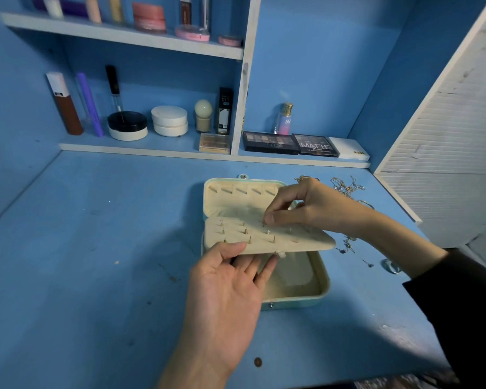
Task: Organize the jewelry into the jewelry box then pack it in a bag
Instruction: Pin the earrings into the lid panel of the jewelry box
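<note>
Progress: we judge the task to be in its first stage. The jewelry box [292, 303] lies open on the table [96, 248], right of centre, with its lid folded back. The earring panel [306, 240] is lifted clear of the tray. About a dozen earring posts [246, 231] already stand through it, so we take the earring work to be well advanced.

Grip: the left hand [227, 299] is palm up, and it holds the panel's near edge between the thumb on top and the fingers spread beneath. The right hand [312, 206] has thumb and forefinger pressed together at an earring [263, 224] in the far row. The piece is too small for us to say more.

Outstanding: gold chains [345, 186] lie loose beside the lid. A few loose studs [348, 244] and a ring [391, 266] lie just right of the box. The hooks in the lid carry nothing that we can see. The box is not closed, and no bag is in view.

Surface and room: the table is painted blue and scuffed, with dark marks and a small brown spot near the front edge. Behind it, white shelves [152, 151] in a blue alcove carry jars [169, 120], tubes, eyeshadow palettes [271, 143] and a perfume bottle [284, 119]. A white slatted panel [446, 122] stands at the right.
</note>
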The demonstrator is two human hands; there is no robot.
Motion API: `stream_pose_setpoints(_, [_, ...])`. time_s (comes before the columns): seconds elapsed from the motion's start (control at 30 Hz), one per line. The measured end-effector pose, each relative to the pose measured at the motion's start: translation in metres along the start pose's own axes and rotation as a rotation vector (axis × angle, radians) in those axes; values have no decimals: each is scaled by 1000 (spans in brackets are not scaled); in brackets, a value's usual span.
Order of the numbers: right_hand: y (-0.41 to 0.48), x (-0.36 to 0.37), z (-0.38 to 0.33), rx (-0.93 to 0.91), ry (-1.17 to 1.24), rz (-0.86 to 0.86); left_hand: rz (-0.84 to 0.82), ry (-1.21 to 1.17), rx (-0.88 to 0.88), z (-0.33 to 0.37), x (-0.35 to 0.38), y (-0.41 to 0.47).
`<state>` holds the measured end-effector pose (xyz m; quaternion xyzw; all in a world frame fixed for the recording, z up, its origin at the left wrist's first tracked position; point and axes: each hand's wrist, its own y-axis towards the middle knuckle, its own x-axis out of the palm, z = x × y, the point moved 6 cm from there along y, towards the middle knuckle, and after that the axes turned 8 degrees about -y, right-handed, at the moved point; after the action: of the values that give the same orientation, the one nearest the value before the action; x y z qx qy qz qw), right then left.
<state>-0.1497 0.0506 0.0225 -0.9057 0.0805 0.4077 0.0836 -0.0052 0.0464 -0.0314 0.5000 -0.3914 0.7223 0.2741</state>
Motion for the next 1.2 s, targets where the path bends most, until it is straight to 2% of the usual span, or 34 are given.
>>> stream_pose_setpoints(0.43, [3, -2, -10, -133, -277, 58, -8, -18, -3, 1, 0, 0])
stream_pose_setpoints(0.93, [12, 0, -29, -224, -478, -120, -21, 16, -8, 0, -2, 1])
stream_pose_setpoints(1.2, [14, 4, -32, -246, -553, -109, -5, 4, -9, 0, -5, 2])
